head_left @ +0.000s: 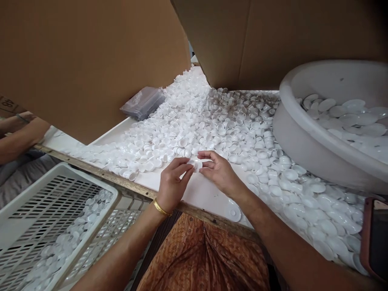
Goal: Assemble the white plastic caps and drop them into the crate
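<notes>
Between my hands, just over the table's near edge, is a small white cup-like piece (198,166), partly covered by the fingers. My left hand (172,184) pinches it from the left with thumb and fingertips. From the right, my right hand (218,171) also grips it, its fingers curved around the piece. Beyond the hands spreads a large heap of small white cups (194,121). A round white saucer (234,211) lies by the table edge below my right hand, and more white saucers (306,202) are piled under my right forearm.
A big white tub (298,133) with saucers stands at the right, near a phone (376,238). White slatted crates (113,194) sit below left, one with white pieces inside. Cardboard sheets (100,52) rise behind. A plastic-wrapped stack (144,103) borders the heap. Another person's arm (24,137) shows far left.
</notes>
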`<state>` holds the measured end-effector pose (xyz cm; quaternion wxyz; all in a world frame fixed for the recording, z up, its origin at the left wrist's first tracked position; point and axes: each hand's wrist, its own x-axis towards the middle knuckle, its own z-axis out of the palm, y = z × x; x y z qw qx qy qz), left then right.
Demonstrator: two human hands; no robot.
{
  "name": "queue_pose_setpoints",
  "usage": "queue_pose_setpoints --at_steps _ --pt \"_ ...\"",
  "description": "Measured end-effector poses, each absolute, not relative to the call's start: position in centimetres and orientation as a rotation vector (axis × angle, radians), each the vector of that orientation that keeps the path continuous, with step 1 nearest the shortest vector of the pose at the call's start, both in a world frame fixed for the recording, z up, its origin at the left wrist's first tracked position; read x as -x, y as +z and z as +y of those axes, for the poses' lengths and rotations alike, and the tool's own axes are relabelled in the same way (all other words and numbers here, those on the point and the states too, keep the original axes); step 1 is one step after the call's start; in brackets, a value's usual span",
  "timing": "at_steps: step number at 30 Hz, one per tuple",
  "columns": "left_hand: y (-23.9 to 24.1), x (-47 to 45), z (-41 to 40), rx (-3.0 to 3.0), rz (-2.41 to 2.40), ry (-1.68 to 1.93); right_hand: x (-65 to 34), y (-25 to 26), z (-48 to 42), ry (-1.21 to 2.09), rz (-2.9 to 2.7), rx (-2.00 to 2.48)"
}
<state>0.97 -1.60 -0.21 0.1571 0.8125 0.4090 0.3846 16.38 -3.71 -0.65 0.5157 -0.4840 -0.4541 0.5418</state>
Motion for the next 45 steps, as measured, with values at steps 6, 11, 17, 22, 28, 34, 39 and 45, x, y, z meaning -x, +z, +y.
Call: queue_pose_setpoints --at_steps 6,11,17,22,28,34,39,45 --pt "-0.1 -1.5 -1.6 -2.568 1.084 1.057 -16.2 -0.3 -3.8 1.452 -0.841 1.049" --pt "0.1 -2.3 -1.8 -2.757 1.124 0.915 -16.3 -0.2 -3.8 1.485 -0.639 0.984" --pt "0.6 -2.8 -2.7 -2.389 1.087 1.088 -16.4 0.0 -3.7 1.516 -0.566 0.980" --pt "0.1 -3.2 -3.0 -1.773 1.209 1.176 -16.2 -0.3 -3.6 1.349 -0.697 1.037" --pt "0.7 -3.4 -2.5 -1.544 1.191 0.933 -16.2 -0.7 -3.6 1.292 -0.862 1.014" --pt "1.7 -3.0 -3.0 -1.863 1.204 1.051 -16.4 -0.2 -3.8 1.237 -0.989 1.011" --pt "2.1 -3.0 -3.3 -2.033 1.159 1.092 -16.3 0.5 -4.1 1.179 -1.028 1.063" --pt "1.6 -3.0 -3.8 -2.076 1.146 1.069 -16.2 0.0 -3.9 1.154 -1.069 1.116"
